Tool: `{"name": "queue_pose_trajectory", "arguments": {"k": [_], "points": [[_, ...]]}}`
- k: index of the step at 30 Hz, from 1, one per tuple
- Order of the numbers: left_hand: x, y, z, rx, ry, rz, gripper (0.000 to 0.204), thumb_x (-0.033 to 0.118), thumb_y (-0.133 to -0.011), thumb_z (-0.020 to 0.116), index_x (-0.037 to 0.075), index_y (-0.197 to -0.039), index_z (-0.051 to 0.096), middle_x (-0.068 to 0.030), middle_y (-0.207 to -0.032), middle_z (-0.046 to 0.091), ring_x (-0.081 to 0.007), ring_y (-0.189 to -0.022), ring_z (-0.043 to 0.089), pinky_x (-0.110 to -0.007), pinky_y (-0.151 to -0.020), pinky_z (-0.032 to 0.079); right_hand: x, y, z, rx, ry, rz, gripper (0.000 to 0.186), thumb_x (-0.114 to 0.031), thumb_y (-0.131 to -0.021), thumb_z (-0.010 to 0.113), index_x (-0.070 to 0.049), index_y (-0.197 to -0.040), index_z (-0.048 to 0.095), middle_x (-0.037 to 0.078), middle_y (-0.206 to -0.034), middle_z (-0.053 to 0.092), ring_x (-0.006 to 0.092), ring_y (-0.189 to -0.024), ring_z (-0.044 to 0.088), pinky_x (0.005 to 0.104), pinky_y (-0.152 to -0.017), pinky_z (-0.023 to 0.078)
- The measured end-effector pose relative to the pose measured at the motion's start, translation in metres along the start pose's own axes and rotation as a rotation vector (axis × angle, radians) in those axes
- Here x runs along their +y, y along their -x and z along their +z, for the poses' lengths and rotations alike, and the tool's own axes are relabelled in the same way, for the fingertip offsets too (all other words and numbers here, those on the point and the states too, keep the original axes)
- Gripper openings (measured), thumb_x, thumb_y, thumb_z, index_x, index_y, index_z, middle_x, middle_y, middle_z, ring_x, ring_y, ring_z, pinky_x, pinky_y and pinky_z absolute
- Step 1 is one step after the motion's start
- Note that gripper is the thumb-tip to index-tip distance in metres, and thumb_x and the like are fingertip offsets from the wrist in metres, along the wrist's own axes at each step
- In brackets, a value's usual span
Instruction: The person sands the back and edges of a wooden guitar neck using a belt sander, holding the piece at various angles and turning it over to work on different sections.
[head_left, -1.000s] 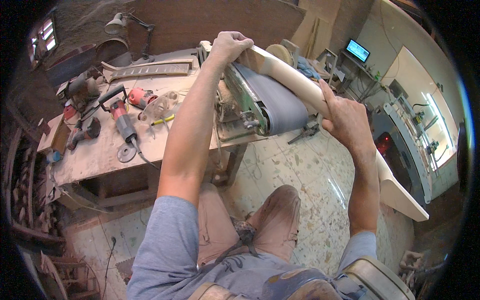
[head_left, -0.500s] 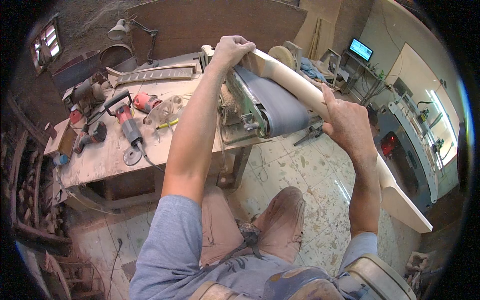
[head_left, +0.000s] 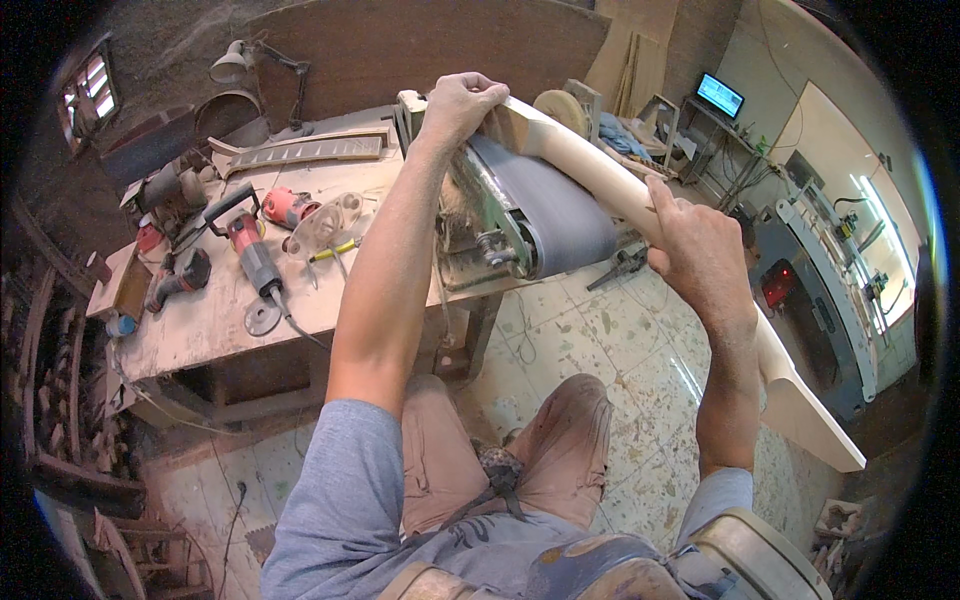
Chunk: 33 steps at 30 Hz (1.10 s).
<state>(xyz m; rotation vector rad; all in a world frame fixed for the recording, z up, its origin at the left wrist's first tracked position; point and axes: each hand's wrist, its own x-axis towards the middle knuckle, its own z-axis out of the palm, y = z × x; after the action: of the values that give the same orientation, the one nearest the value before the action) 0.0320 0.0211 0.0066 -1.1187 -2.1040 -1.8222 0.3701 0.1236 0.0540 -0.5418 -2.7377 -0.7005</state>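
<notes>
A long pale wooden guitar neck (head_left: pixel 596 170) runs slantwise from the top middle to the lower right, with a rounded back and a flat flared paddle at its near right end. My left hand (head_left: pixel 466 100) is closed around its far block-shaped end. Farther down the shaft, my right hand (head_left: pixel 702 250) grips it, thumb and index finger along the wood. Beneath the far part of the neck lies the grey belt of a belt sander (head_left: pixel 548 212); the neck appears to rest against it, though the contact line is hidden. The belt surface looks streaked.
Left of the sander, a dusty workbench (head_left: pixel 215 330) bears a red-and-grey power tool (head_left: pixel 250 245), a red router (head_left: pixel 290 207), a cordless drill (head_left: pixel 180 280) and a desk lamp (head_left: pixel 232 65). At right stand a grey machine (head_left: pixel 815 310) and a lit monitor (head_left: pixel 720 95).
Almost nothing differs: both hands keep their grip and the neck stays in nearly the same place on the sander. The whole view has shifted very slightly.
</notes>
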Motion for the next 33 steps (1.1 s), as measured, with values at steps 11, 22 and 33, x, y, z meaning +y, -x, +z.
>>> {"name": "queue_pose_trajectory", "arguments": {"k": [11,22,33], "points": [[-0.007,-0.005,-0.001,0.057,-0.03,0.044,0.036,0.034,-0.092,0.076,0.0,-0.102,0.079,-0.0084,-0.088,0.076,-0.0125,-0.077,0.066,-0.029,-0.07,0.054,0.006,-0.005,0.005,0.078,0.02,-0.025,0.08,-0.021,-0.074,0.087,-0.011,-0.145,0.051,0.01,-0.1,0.072,0.0267,-0.09,0.073,0.0409,-0.079,0.06],[0.0,0.001,-0.001,0.048,-0.063,0.033,0.034,0.034,-0.091,0.077,0.001,-0.101,0.08,-0.009,-0.086,0.076,-0.0142,-0.075,0.069,-0.031,-0.07,0.056,0.019,-0.002,0.01,0.048,-0.002,-0.021,0.081,-0.022,-0.075,0.087,-0.014,-0.146,0.049,0.01,-0.104,0.072,0.0285,-0.096,0.071,0.0426,-0.082,0.059],[0.013,0.015,-0.019,0.055,-0.095,0.022,0.038,0.036,-0.091,0.077,-0.001,-0.102,0.079,-0.009,-0.087,0.076,-0.0139,-0.078,0.069,-0.03,-0.073,0.055,0.019,0.004,0.015,0.139,-0.043,-0.079,0.076,-0.019,-0.077,0.085,-0.013,-0.144,0.05,0.01,-0.099,0.072,0.0291,-0.091,0.072,0.0425,-0.078,0.06]]}}
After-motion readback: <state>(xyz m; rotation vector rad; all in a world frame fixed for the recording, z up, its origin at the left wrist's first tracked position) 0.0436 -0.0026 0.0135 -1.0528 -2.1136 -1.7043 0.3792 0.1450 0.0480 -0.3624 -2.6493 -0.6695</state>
